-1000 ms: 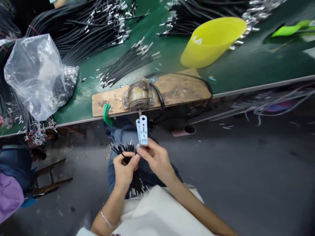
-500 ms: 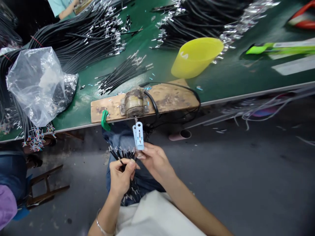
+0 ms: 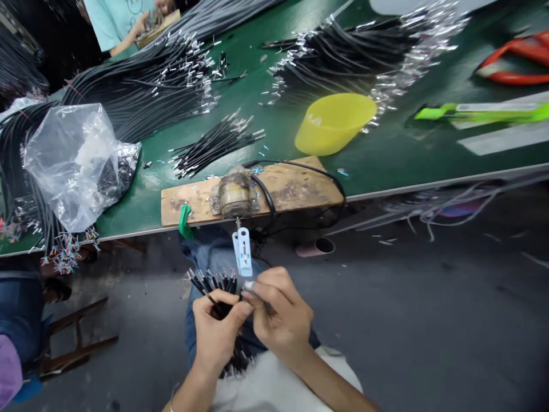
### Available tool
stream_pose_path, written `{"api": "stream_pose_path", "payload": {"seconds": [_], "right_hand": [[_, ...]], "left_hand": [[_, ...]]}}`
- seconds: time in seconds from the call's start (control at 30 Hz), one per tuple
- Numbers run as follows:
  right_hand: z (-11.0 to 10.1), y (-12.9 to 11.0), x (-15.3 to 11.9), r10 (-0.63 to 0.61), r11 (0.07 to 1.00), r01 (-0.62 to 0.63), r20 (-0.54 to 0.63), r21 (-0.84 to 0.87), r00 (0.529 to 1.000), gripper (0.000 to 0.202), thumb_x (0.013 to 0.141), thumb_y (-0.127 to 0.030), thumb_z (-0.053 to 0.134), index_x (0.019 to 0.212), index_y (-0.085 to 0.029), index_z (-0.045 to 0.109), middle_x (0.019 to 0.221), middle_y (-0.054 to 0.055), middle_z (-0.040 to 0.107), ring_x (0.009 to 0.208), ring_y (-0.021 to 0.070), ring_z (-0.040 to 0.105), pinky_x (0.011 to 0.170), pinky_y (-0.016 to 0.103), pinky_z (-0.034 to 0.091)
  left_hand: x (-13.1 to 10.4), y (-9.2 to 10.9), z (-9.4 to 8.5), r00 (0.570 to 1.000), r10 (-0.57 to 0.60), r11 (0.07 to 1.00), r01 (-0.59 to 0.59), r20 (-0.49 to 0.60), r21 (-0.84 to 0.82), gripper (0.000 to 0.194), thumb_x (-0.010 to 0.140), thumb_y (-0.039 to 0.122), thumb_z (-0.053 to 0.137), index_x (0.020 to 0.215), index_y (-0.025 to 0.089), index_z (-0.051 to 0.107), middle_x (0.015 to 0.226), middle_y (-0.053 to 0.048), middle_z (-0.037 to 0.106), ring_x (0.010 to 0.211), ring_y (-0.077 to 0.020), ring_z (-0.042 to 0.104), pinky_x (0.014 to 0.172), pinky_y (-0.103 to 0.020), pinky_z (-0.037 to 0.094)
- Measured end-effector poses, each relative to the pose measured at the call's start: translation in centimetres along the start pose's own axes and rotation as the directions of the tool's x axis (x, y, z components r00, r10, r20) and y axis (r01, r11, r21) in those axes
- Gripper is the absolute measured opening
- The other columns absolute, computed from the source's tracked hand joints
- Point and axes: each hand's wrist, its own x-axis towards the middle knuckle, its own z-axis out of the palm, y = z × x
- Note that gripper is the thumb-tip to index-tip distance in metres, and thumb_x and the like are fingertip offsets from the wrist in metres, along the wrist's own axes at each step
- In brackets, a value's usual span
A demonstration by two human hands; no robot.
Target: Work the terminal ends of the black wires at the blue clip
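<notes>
My left hand (image 3: 217, 332) is closed around a bundle of short black cables (image 3: 214, 283), whose stripped ends fan out above the fingers and whose lower ends hang over my lap. Beside it, my right hand (image 3: 283, 315) pinches at the end of a cable at the bundle's right edge; its fingers hide most of that cable. Just above my fingertips, a light blue clothes peg (image 3: 243, 252) hangs on the shaft of a small motor (image 3: 235, 194). The motor sits on a wooden board (image 3: 295, 186) at the table's front edge.
A green clamp (image 3: 185, 222) grips the board's left end. On the green table (image 3: 386, 166) lie a small cable pile (image 3: 214, 143), a yellow cup (image 3: 334, 126), a plastic bag (image 3: 77, 166), large cable bundles (image 3: 146, 80) and orange-handled scissors (image 3: 514, 60). Another person's hand (image 3: 141, 26) shows at the top left.
My right hand has drawn down and back from the clothes peg, its fingers now curled in a pinch near the bundle. My left hand keeps its hold. The whole view has shifted slightly.
</notes>
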Motion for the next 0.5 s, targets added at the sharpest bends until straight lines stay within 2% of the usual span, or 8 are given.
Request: {"api": "stream_pose_path", "payload": {"seconds": [0.07, 0.13, 0.2, 0.27, 0.3, 0.33, 0.4, 0.5], "right_hand": [[-0.5, 0.1, 0.7, -0.013, 0.998, 0.007, 0.108, 0.055, 0.994, 0.016, 0.079, -0.009, 0.053, 0.073, -0.022, 0.059, 0.068, 0.003, 0.053, 0.066, 0.0173, 0.049, 0.058, 0.029, 0.042], [-1.1, 0.3, 1.5, 0.151, 0.943, -0.233, 0.318, 0.238, 0.936, 0.014, 0.084, -0.025, 0.055, 0.071, -0.021, 0.059, 0.068, 0.003, 0.053, 0.064, 0.0162, 0.05, 0.057, 0.028, 0.042], [-1.5, 0.5, 2.4, 0.301, 0.736, -0.564, 0.566, 0.374, 0.768, 0.028, 0.081, -0.045, 0.056, 0.071, -0.019, 0.06, 0.066, 0.001, 0.051, 0.059, 0.0139, 0.048, 0.054, 0.026, 0.041], [-1.8, 0.7, 3.2, 0.356, 0.515, -0.772, 0.726, 0.373, 0.588, 0.038, 0.072, -0.055, 0.062, 0.072, -0.017, 0.061, 0.064, 0.0, 0.052, 0.056, 0.0121, 0.047, 0.053, 0.025, 0.04], [-1.8, 0.9, 3.7, 0.374, 0.454, -0.82, 0.76, 0.35, 0.531, 0.039, 0.068, -0.055, 0.067, 0.072, -0.017, 0.062, 0.063, 0.0, 0.053, 0.056, 0.0118, 0.047, 0.055, 0.025, 0.041], [-1.8, 1.0, 4.1, 0.401, 0.424, -0.844, 0.767, 0.33, 0.501, 0.038, 0.065, -0.053, 0.07, 0.071, -0.016, 0.062, 0.063, 0.0, 0.054, 0.057, 0.0117, 0.048, 0.056, 0.025, 0.041], [-1.6, 1.3, 5.2, 0.478, 0.419, -0.85, 0.719, 0.319, 0.505, 0.036, 0.062, -0.05, 0.073, 0.067, -0.015, 0.062, 0.06, -0.001, 0.054, 0.056, 0.0112, 0.048, 0.056, 0.024, 0.041], [-1.0, 1.2, 6.8, 0.541, 0.47, -0.792, 0.582, 0.389, 0.607, 0.045, 0.062, -0.06, 0.068, 0.058, -0.016, 0.059, 0.052, -0.003, 0.049, 0.05, 0.0094, 0.042, 0.049, 0.023, 0.038]], "left_hand": [[-0.1, 0.5, -0.2, 0.999, 0.033, 0.999, -0.033, 0.001, 0.036, 0.028, 0.067, 0.045, 0.069, 0.065, 0.017, 0.068, 0.041, 0.004, 0.047, 0.036, -0.0082, 0.038, 0.037, -0.023, 0.033], [-0.1, 1.1, -0.5, 0.996, 0.093, 0.993, -0.093, 0.005, 0.076, 0.024, 0.067, 0.04, 0.07, 0.066, 0.017, 0.071, 0.047, 0.001, 0.057, 0.041, -0.0109, 0.046, 0.043, -0.025, 0.04], [0.0, 1.7, -0.6, 0.988, 0.156, 0.982, -0.155, -0.007, 0.106, 0.016, 0.065, 0.033, 0.073, 0.064, 0.016, 0.072, 0.055, -0.002, 0.065, 0.05, -0.0141, 0.054, 0.052, -0.027, 0.045], [0.1, 2.1, -0.5, 0.981, 0.191, 0.976, -0.187, -0.021, 0.113, 0.012, 0.063, 0.028, 0.073, 0.063, 0.017, 0.073, 0.056, -0.003, 0.068, 0.052, -0.0152, 0.057, 0.054, -0.027, 0.046], [0.1, 2.3, -0.5, 0.978, 0.208, 0.972, -0.203, -0.028, 0.119, 0.01, 0.063, 0.027, 0.073, 0.063, 0.017, 0.073, 0.055, -0.002, 0.067, 0.05, -0.0149, 0.056, 0.053, -0.027, 0.046], [0.1, 2.5, -0.4, 0.974, 0.226, 0.967, -0.219, -0.036, 0.128, 0.009, 0.063, 0.027, 0.074, 0.062, 0.017, 0.073, 0.053, -0.002, 0.067, 0.048, -0.0147, 0.056, 0.052, -0.027, 0.046], [0.0, 2.8, -0.4, 0.964, 0.261, 0.956, -0.251, -0.054, 0.153, 0.007, 0.062, 0.025, 0.074, 0.061, 0.018, 0.073, 0.054, -0.002, 0.069, 0.048, -0.0155, 0.058, 0.051, -0.027, 0.046], [-0.1, 3.4, -0.6, 0.947, 0.312, 0.937, -0.294, -0.073, 0.188, 0.003, 0.062, 0.023, 0.074, 0.061, 0.021, 0.074, 0.059, -0.003, 0.072, 0.053, -0.0194, 0.064, 0.057, -0.03, 0.05]]}}
